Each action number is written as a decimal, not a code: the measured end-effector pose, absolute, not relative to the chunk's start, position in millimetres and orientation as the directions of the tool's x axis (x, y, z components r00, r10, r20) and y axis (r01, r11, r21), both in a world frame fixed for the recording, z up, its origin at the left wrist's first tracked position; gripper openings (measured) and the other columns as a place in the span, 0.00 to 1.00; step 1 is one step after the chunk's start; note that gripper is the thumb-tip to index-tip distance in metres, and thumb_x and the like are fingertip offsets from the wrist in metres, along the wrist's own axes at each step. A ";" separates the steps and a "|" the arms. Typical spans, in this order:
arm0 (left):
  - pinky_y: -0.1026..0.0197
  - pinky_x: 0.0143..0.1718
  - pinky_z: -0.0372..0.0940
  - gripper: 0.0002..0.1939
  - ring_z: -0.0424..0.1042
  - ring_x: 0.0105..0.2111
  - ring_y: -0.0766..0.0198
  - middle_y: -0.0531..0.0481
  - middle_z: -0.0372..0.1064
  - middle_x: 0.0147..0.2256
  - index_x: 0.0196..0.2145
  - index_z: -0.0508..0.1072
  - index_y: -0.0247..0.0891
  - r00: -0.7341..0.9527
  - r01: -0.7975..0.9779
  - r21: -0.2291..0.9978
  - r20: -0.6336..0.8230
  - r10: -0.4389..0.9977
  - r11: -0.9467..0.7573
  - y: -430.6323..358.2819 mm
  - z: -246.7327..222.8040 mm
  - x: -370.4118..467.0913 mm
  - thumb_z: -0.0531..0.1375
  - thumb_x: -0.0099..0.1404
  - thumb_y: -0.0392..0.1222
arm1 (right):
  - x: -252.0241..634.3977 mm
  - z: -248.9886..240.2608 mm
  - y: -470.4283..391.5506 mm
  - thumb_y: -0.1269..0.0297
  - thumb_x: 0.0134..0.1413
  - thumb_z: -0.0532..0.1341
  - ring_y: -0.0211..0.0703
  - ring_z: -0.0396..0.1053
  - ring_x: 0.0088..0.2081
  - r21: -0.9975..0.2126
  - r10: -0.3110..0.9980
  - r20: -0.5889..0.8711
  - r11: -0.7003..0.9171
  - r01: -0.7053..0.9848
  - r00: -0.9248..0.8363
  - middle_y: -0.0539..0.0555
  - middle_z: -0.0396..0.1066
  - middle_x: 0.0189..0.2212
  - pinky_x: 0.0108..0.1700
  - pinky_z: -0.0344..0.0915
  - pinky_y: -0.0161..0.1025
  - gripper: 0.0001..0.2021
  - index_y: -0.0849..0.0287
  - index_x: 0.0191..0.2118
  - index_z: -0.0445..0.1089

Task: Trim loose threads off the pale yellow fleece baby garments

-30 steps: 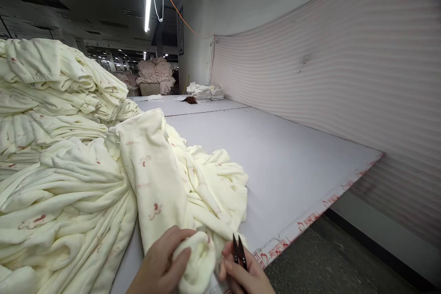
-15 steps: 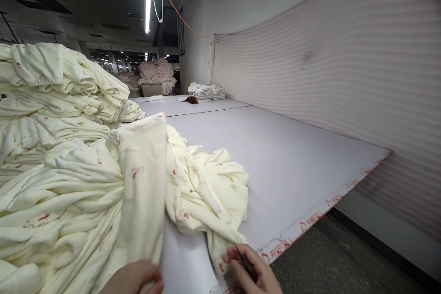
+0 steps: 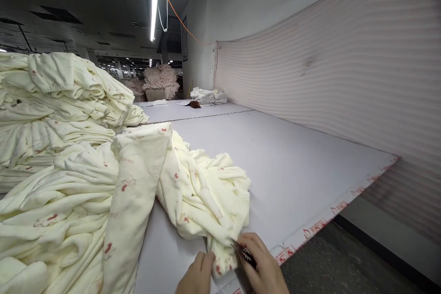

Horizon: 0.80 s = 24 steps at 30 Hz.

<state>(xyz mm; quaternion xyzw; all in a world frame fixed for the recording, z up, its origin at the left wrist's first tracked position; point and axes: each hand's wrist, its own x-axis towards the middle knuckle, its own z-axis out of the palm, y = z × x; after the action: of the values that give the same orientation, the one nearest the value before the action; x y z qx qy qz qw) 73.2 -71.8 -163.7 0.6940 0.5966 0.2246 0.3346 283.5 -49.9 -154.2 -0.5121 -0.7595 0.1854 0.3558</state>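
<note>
A pale yellow garment [image 3: 203, 188] with small red prints lies bunched at the table's near edge. My left hand [image 3: 197, 272] is closed at the left side of its narrow end, fingertips pressed against the fabric. In my right hand [image 3: 262, 264] are dark thread snips [image 3: 248, 256], their pointed tip against the same narrow end. A long flat sleeve or leg [image 3: 129, 197] of similar fabric hangs toward me on the left. Beside it is a large gathered heap of the same cloth [image 3: 69, 206].
Tall stacks of folded yellow fabric [image 3: 65, 87] rise at the left. The white table [image 3: 292, 161] has a taped front edge. White folded pieces [image 3: 206, 96] and a dark reddish-brown tuft [image 3: 195, 104] sit at its far end. A striped pink cloth [image 3: 327, 69] hangs along the right wall.
My left hand has moved right, from the long hanging piece to the garment's narrow end. That hanging piece now slants down to the left. My right hand stays near the same end with the snips.
</note>
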 end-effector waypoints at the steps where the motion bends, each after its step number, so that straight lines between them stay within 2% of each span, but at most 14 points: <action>1: 0.55 0.41 0.61 0.23 0.69 0.40 0.49 0.38 0.69 0.44 0.47 0.71 0.36 0.154 0.634 0.770 -0.027 0.988 -0.078 -68.6 -168.7 85.4 0.60 0.52 0.41 | 287.0 -155.3 -52.1 0.70 0.57 0.54 0.43 0.73 0.44 -0.657 0.908 0.355 0.411 0.632 -0.222 0.56 0.69 0.45 0.45 0.70 0.36 0.11 0.52 0.44 0.68; 3: 0.53 0.42 0.59 0.18 0.68 0.40 0.49 0.37 0.68 0.40 0.43 0.71 0.32 0.119 0.535 0.837 0.062 0.991 -0.116 -63.3 -174.8 100.2 0.57 0.52 0.36 | 293.5 -158.7 -57.1 0.67 0.57 0.57 0.44 0.71 0.49 -0.667 0.909 0.359 0.408 0.623 -0.211 0.58 0.67 0.51 0.48 0.69 0.36 0.13 0.52 0.48 0.68; 6: 0.58 0.32 0.61 0.12 0.68 0.32 0.55 0.41 0.70 0.35 0.39 0.71 0.34 0.142 0.384 0.919 0.039 0.989 -0.092 -58.4 -176.3 104.3 0.54 0.57 0.39 | 296.4 -160.6 -61.6 0.70 0.54 0.58 0.46 0.70 0.52 -0.669 0.903 0.391 0.411 0.619 -0.176 0.59 0.63 0.56 0.48 0.69 0.37 0.20 0.50 0.54 0.66; 8: 0.61 0.28 0.62 0.14 0.69 0.31 0.57 0.43 0.72 0.34 0.39 0.72 0.36 0.167 0.233 0.972 -0.031 0.985 -0.009 -57.0 -175.1 102.3 0.53 0.59 0.46 | 291.8 -156.0 -61.0 0.74 0.53 0.56 0.45 0.71 0.49 -0.683 0.886 0.425 0.447 0.577 -0.184 0.57 0.68 0.51 0.47 0.69 0.35 0.20 0.51 0.51 0.67; 10: 0.60 0.32 0.65 0.18 0.71 0.33 0.57 0.45 0.74 0.33 0.39 0.73 0.37 0.215 0.001 0.995 -0.095 0.972 0.098 -57.1 -172.3 100.7 0.54 0.59 0.53 | 283.1 -146.5 -58.4 0.74 0.54 0.56 0.43 0.72 0.44 -0.711 0.872 0.445 0.482 0.512 -0.204 0.55 0.72 0.43 0.45 0.69 0.34 0.16 0.53 0.47 0.69; 12: 0.57 0.40 0.65 0.19 0.73 0.35 0.55 0.46 0.76 0.31 0.37 0.76 0.38 0.308 -0.309 0.920 -0.143 0.941 0.241 -59.0 -166.1 99.7 0.60 0.55 0.55 | 272.6 -134.5 -55.2 0.71 0.56 0.56 0.43 0.72 0.41 -0.745 0.874 0.446 0.482 0.461 -0.193 0.54 0.73 0.39 0.43 0.69 0.33 0.10 0.54 0.43 0.69; 14: 0.55 0.44 0.64 0.17 0.74 0.37 0.52 0.46 0.77 0.31 0.36 0.78 0.38 0.408 -0.554 0.735 -0.170 0.897 0.391 -62.8 -155.8 98.1 0.66 0.50 0.50 | 262.9 -123.6 -52.5 0.67 0.58 0.57 0.44 0.72 0.40 -0.786 0.896 0.421 0.437 0.438 -0.141 0.54 0.73 0.37 0.42 0.68 0.33 0.07 0.55 0.40 0.70; 16: 0.53 0.48 0.63 0.15 0.74 0.40 0.50 0.45 0.78 0.33 0.37 0.80 0.39 0.454 -0.664 0.584 -0.182 0.872 0.467 -67.4 -143.6 95.5 0.67 0.51 0.46 | 254.9 -116.3 -50.8 0.61 0.59 0.57 0.44 0.72 0.37 -0.837 0.933 0.348 0.352 0.419 -0.089 0.53 0.73 0.34 0.35 0.67 0.32 0.07 0.56 0.37 0.71; 18: 0.53 0.52 0.61 0.14 0.73 0.43 0.50 0.46 0.78 0.36 0.40 0.80 0.40 0.437 -0.730 0.505 -0.173 0.883 0.461 -70.5 -133.0 92.0 0.65 0.55 0.43 | 248.8 -113.7 -50.9 0.55 0.59 0.58 0.44 0.70 0.33 -0.878 0.961 0.268 0.273 0.393 -0.068 0.51 0.73 0.29 0.29 0.64 0.31 0.11 0.56 0.34 0.71; 21: 0.56 0.56 0.57 0.13 0.71 0.48 0.52 0.47 0.79 0.38 0.40 0.80 0.39 0.345 -0.795 0.483 -0.136 0.929 0.367 -69.7 -125.4 86.5 0.65 0.56 0.41 | 242.7 -116.1 -55.4 0.51 0.58 0.57 0.42 0.67 0.29 -0.892 0.968 0.240 0.249 0.377 -0.073 0.49 0.68 0.25 0.29 0.63 0.30 0.14 0.57 0.31 0.69; 24: 0.57 0.58 0.54 0.12 0.71 0.49 0.52 0.46 0.79 0.37 0.38 0.81 0.38 0.250 -0.781 0.560 -0.123 0.960 0.275 -65.4 -125.8 81.3 0.66 0.55 0.40 | 239.9 -120.1 -63.1 0.53 0.57 0.58 0.39 0.64 0.26 -0.857 0.959 0.275 0.276 0.435 -0.067 0.47 0.65 0.24 0.26 0.60 0.30 0.11 0.56 0.34 0.65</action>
<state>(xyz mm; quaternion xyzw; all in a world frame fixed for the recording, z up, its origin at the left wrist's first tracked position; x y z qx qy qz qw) 81.3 -65.4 -125.8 0.1973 0.2269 0.5688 0.7656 239.9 -63.1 -120.1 -0.5227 -0.6670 0.2980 0.4395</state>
